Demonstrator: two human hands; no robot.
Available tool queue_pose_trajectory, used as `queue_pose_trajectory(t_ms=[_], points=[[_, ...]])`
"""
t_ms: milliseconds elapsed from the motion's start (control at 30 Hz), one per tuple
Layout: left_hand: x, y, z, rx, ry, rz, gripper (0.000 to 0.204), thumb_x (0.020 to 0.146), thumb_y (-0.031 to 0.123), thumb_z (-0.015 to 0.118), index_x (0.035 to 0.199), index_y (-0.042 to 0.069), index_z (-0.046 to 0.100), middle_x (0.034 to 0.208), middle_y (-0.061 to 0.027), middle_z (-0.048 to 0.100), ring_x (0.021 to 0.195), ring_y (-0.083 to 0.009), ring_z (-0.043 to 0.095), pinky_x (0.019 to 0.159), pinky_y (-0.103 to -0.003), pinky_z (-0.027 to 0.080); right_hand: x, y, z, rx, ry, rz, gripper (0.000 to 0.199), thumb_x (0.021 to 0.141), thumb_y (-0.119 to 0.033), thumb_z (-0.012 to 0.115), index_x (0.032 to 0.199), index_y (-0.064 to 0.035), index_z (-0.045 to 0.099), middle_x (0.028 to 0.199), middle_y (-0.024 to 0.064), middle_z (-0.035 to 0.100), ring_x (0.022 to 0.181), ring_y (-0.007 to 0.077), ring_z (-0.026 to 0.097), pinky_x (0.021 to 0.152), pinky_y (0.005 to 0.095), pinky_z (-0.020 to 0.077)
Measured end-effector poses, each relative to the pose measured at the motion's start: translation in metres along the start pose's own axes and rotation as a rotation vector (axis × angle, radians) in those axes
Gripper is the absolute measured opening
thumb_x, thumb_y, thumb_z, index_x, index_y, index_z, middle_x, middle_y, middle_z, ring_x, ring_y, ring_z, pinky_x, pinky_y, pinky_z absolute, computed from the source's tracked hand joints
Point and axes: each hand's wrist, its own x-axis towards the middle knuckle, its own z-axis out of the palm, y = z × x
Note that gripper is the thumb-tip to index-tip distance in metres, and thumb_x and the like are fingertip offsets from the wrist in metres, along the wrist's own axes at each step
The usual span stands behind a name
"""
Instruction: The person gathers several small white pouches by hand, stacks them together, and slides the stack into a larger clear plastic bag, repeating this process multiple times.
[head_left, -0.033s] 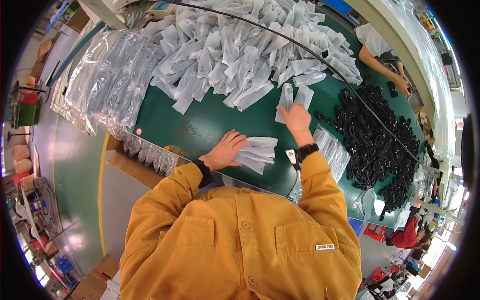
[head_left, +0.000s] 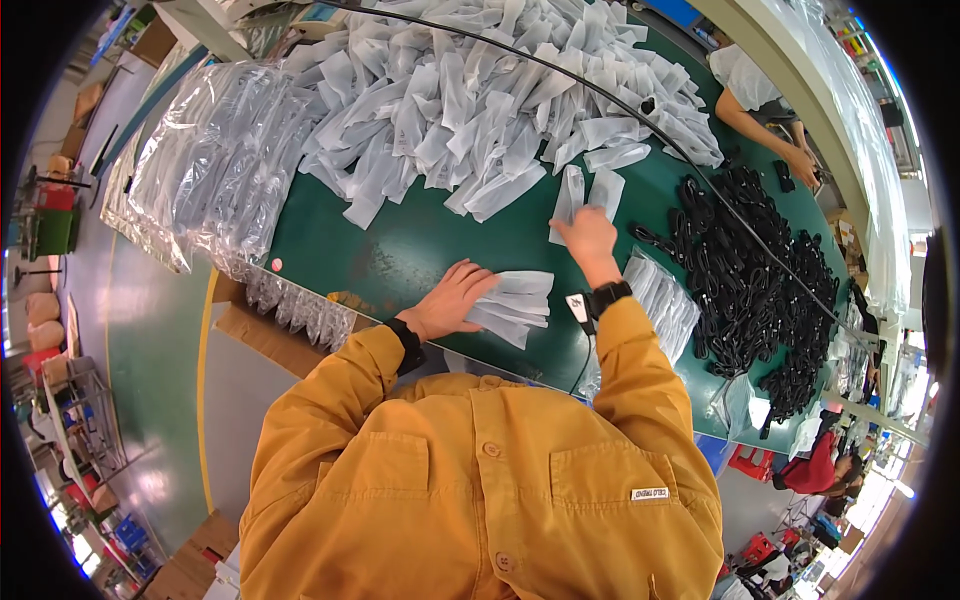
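My left hand (head_left: 452,303) lies with fingers stretched out over the left ends of several frosted plastic sleeves (head_left: 522,297), fanned out on the green table. Farther right, my right hand (head_left: 588,240) is at the near end of two more frosted sleeves, a left sleeve (head_left: 570,190) and a right sleeve (head_left: 606,188). Its fingers are curled in over the right sleeve, and its thumb reaches across the left one. What lies under the curled fingers is hidden. A white tag-like piece (head_left: 577,308) on a dark cord is beside my right wrist.
A large heap of frosted sleeves (head_left: 450,110) covers the table's far side. Clear-wrapped bundles (head_left: 220,150) stand at left, another wrapped bundle (head_left: 660,305) by my right forearm. Black coiled cables (head_left: 745,270) are piled at right, near another person's arm (head_left: 760,130). A black cord (head_left: 600,88) crosses above.
My right hand has shifted very slightly, its thumb now lower over the left sleeve. My left hand and the sleeves under it look the same.
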Motion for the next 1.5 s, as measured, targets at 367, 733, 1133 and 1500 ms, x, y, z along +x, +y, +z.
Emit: queue_pose_trajectory(t_ms=[367,733,1133,1500], points=[[0.017,0.005,-0.029,0.053,-0.009,0.066,0.084,0.055,0.026,0.086,0.129,0.01,0.051,0.142,-0.018,0.034,0.137,-0.0399,0.027,0.115,-0.053,0.022,-0.06,0.012,0.028,0.601,-0.169,-0.376,0.009,0.077,-0.003,0.055,0.084,-0.0034,0.049,0.079,0.0195,0.058,0.084,0.0407,0.06,0.065,0.0471,0.0457],[0.04,-0.025,-0.019,-0.07,-0.175,0.061,0.081,0.055,0.027,0.086,0.126,0.01,0.052,0.142,-0.0184,0.031,0.134,-0.0421,0.027,0.111,-0.049,0.031,-0.076,0.024,0.013,0.57,-0.348,-0.355,0.011,0.076,-0.002,0.054,0.086,-0.0054,0.05,0.079,0.0151,0.06,0.08,0.0388,0.059,0.068,0.0461,0.0455],[0.039,-0.029,-0.008,-0.087,-0.117,0.068,0.089,0.056,0.02,0.087,0.13,0.003,0.041,0.14,-0.0189,0.033,0.133,-0.0429,0.028,0.109,-0.048,0.033,-0.135,-0.04,0.005,0.374,0.062,-0.513,0.092,0.067,-0.024,0.08,0.144,-0.0044,0.033,0.129,0.025,0.043,0.119,0.0432,0.043,0.1,0.0519,0.0372],[0.066,-0.043,0.006,-0.071,0.022,0.227,0.082,0.061,0.016,0.086,0.128,0.003,0.04,0.137,-0.0187,0.039,0.129,-0.0415,0.036,0.109,-0.047,0.034,-0.119,-0.03,0.028,0.508,0.13,-0.446,0.09,0.062,-0.008,0.077,0.142,-0.0039,0.037,0.119,0.0217,0.046,0.111,0.0415,0.046,0.086,0.0432,0.0508]])
